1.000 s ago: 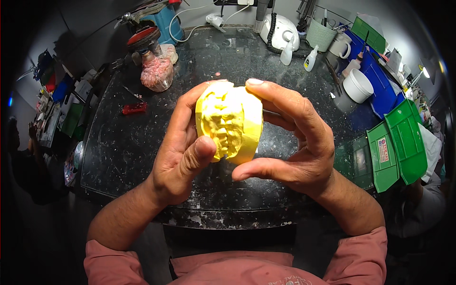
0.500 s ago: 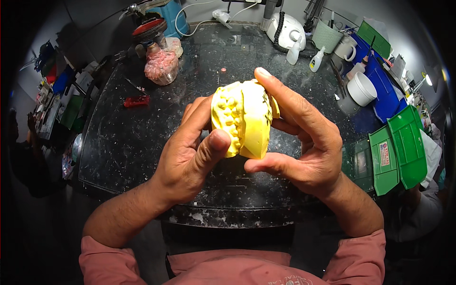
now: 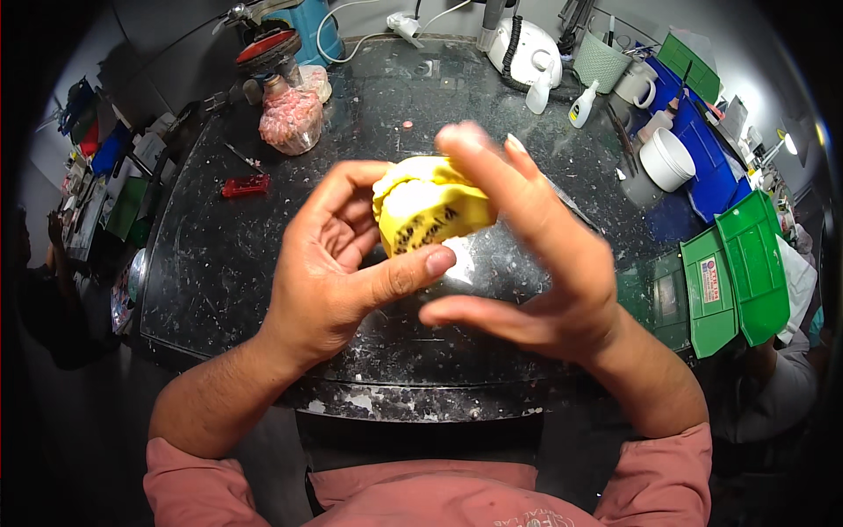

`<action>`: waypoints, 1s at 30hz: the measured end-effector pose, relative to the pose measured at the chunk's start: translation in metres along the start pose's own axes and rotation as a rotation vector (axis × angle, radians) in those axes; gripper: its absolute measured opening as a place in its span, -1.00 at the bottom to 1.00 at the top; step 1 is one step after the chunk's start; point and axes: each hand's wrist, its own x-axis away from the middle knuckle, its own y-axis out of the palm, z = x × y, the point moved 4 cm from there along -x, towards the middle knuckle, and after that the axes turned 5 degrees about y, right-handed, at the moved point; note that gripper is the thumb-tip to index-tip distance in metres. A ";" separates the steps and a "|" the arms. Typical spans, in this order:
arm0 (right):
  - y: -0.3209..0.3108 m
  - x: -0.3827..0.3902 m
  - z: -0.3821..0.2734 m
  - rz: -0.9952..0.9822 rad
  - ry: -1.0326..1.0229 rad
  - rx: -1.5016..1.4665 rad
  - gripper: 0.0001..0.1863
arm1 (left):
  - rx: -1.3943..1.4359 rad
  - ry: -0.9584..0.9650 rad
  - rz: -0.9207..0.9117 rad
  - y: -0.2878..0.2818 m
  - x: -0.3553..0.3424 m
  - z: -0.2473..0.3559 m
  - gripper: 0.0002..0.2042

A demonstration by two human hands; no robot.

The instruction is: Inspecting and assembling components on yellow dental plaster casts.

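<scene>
Holding the yellow cast [image 3: 428, 206] above the worktop [image 3: 219, 290], the left grip [image 3: 325, 272] wraps its left side; the right grip [image 3: 562, 263] is spread beside it, contact unclear. Turning it well probably calls for light, steady pressure, sparing the ridged edge.

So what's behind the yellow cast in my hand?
The black tabletop shows beyond the yellow cast, and your left hand reaches partly behind it, its index fingertip hidden. The cast's far side and whatever it directly covers can't be seen.
</scene>
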 end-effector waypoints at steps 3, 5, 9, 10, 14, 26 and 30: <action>-0.004 0.002 0.026 0.025 0.160 -0.314 0.07 | -0.143 0.196 -0.095 0.000 -0.002 0.010 -0.34; -0.011 -0.001 0.023 -0.056 0.064 -0.203 -0.04 | -0.181 0.285 -0.150 0.003 0.001 0.014 -0.30; -0.017 -0.005 0.013 0.016 -0.011 -0.215 -0.13 | -0.226 0.392 -0.191 0.000 0.004 0.013 -0.26; -0.018 -0.005 0.010 0.024 -0.042 -0.206 -0.13 | -0.232 0.436 -0.205 0.000 0.004 0.014 -0.26; -0.019 -0.004 0.007 0.035 -0.069 -0.208 -0.12 | -0.198 0.446 -0.225 0.002 0.004 0.016 -0.27; -0.020 -0.005 0.004 0.051 -0.099 -0.160 -0.17 | -0.267 0.423 -0.249 -0.003 0.004 0.013 -0.15; -0.020 -0.005 0.001 0.087 -0.172 -0.067 -0.22 | -0.312 0.525 -0.293 -0.002 -0.002 0.011 -0.14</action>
